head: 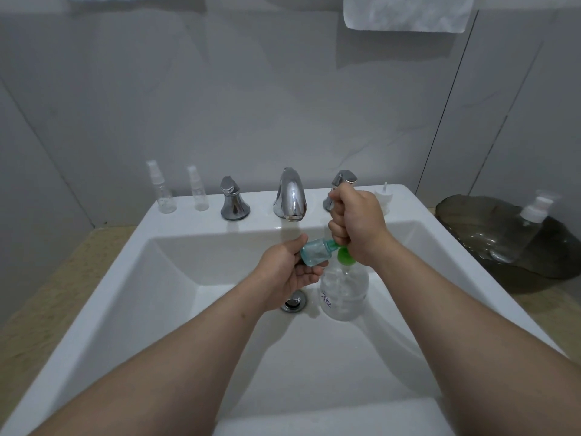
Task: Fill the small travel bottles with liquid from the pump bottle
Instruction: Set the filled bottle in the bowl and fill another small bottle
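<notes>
A clear pump bottle [344, 291] with a green pump collar stands inside the white sink [176, 278], right of the drain. My right hand [356, 220] is curled round the pump head on top of it. My left hand [289, 269] holds a small travel bottle [316, 252] holding bluish liquid, tilted on its side with its mouth at the green pump nozzle. Two empty clear spray bottles, one [163, 191] and another [197, 191], stand on the sink's back ledge at the left. A white spray cap [384, 196] stands on the ledge behind my right hand.
A chrome faucet [290, 195] with two handles, left [232, 198] and right [342, 180], lines the back ledge. A dark glass bowl [465, 215] at the right holds a clear pump bottle [522, 228]. The drain [294, 302] is near the bottle. A white towel [408, 12] hangs above.
</notes>
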